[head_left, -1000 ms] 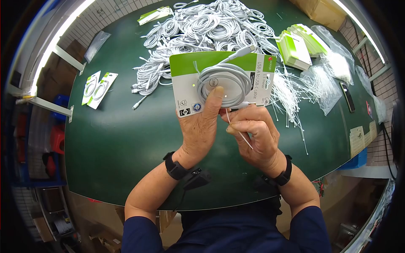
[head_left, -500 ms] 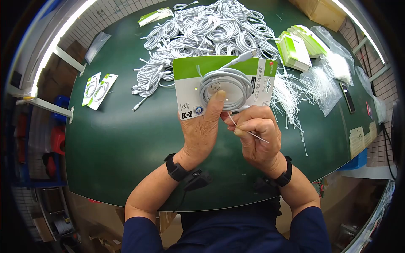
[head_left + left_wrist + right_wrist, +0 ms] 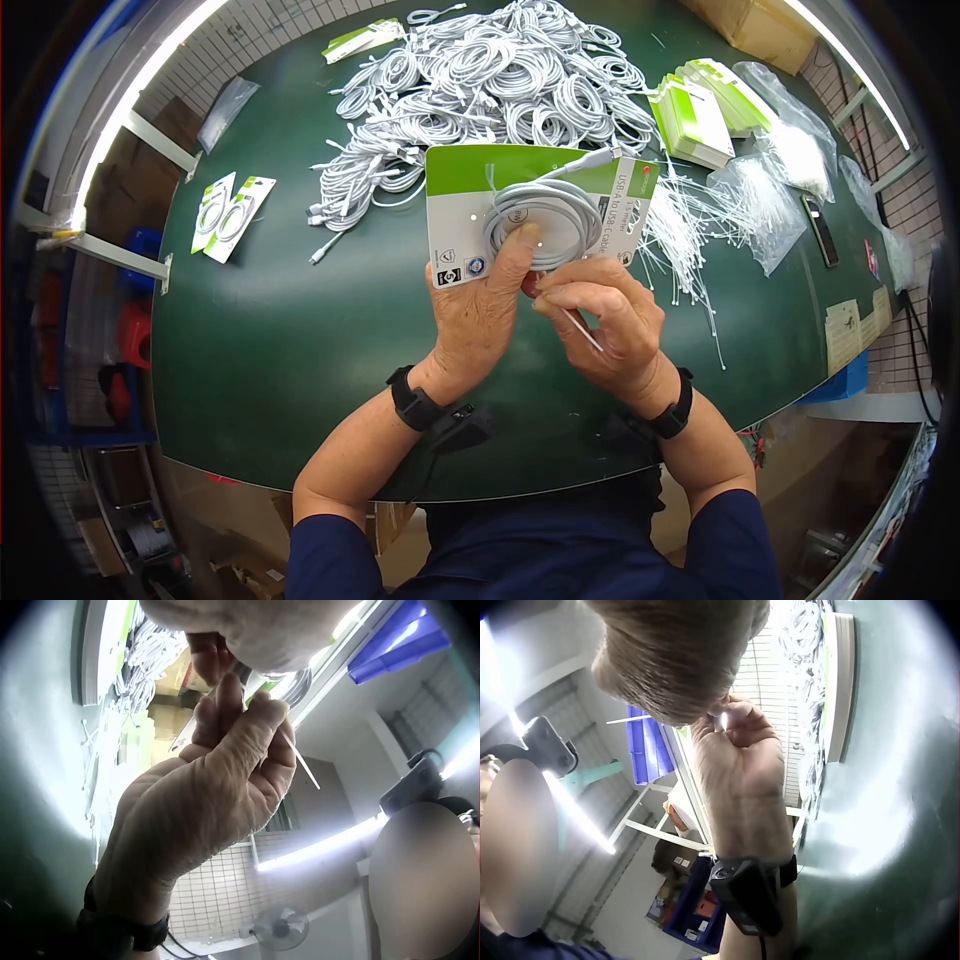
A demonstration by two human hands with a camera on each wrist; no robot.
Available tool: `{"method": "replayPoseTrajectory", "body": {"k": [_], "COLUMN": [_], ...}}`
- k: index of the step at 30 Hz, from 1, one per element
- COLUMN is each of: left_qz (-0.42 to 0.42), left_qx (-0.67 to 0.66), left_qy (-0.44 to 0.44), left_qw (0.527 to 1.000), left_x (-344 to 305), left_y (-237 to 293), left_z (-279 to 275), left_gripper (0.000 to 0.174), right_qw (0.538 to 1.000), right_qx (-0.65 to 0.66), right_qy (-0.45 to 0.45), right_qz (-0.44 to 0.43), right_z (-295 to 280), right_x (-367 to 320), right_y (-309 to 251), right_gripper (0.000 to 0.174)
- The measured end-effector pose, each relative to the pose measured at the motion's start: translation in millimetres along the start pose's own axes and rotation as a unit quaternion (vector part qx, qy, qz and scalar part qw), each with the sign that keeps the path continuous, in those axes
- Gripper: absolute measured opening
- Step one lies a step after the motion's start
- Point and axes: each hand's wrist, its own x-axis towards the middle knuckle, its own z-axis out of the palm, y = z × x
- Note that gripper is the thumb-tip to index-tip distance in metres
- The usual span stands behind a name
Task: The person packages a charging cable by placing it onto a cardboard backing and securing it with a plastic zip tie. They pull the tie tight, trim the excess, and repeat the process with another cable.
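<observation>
My left hand [image 3: 475,310] grips a green-and-white USB cable card [image 3: 452,225] over the table, in the head view. Its thumb presses on a coiled grey-white cable [image 3: 578,215] lying against the card's front, a plug poking past the top edge. At the card's lower edge, close to the left fingers, my right hand [image 3: 615,325] pinches a thin white cable tie [image 3: 583,330] between thumb and fingers. The tie's tail [image 3: 306,766] sticks out of the right hand in the left wrist view. The back of the card is hidden.
A big heap of coiled cables [image 3: 490,65] covers the table's back. To the right are stacked cards [image 3: 695,130], loose cable ties [image 3: 685,235], plastic bags [image 3: 775,225] and a phone [image 3: 820,230]. Two carded cables [image 3: 240,220] lie at the left.
The card has come down and slightly right, tilting a little. The tie's tail swung out rightward, then back downward, with less of it showing now. Both hands keep their holds.
</observation>
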Motion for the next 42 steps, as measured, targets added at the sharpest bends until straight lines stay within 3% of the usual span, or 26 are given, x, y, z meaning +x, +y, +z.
{"method": "replayPoseTrajectory", "body": {"k": [11,19,22,25,31,42], "left_qz": [0.005,-0.040,-0.048,-0.053,-0.046,-0.054], "left_qx": [-0.001,-0.040,-0.012,0.015,0.000,-0.020], "left_qy": [0.015,-0.002,-0.019,-0.031,-0.016,-0.035], "left_qw": [1.000,0.998,0.999,0.998,0.999,0.998], "left_x": [1.3,-3.1,-4.9,-5.3,-2.4,-4.6], "left_y": [0.6,-8.2,-13.3,-14.5,-12.6,-4.6], "left_z": [2.9,1.4,-0.2,-3.9,-3.4,-1.2], "left_gripper": [0.016,0.019,0.021,0.021,0.021,0.019], "right_qw": [1.000,0.967,0.992,0.994,0.992,0.985], "right_qx": [0.000,0.152,0.022,-0.030,-0.124,-0.138], "right_qy": [-0.002,0.156,0.068,0.049,0.002,-0.044], "right_qz": [-0.002,0.133,0.108,0.094,-0.006,-0.089], "right_z": [-0.3,13.6,-1.2,-3.9,-10.2,-26.2], "right_x": [-0.6,-1.6,4.9,10.9,20.8,20.3], "right_y": [2.8,13.0,12.0,11.9,17.4,12.1], "right_gripper": [0.031,0.027,0.020,0.019,0.029,0.047]}}
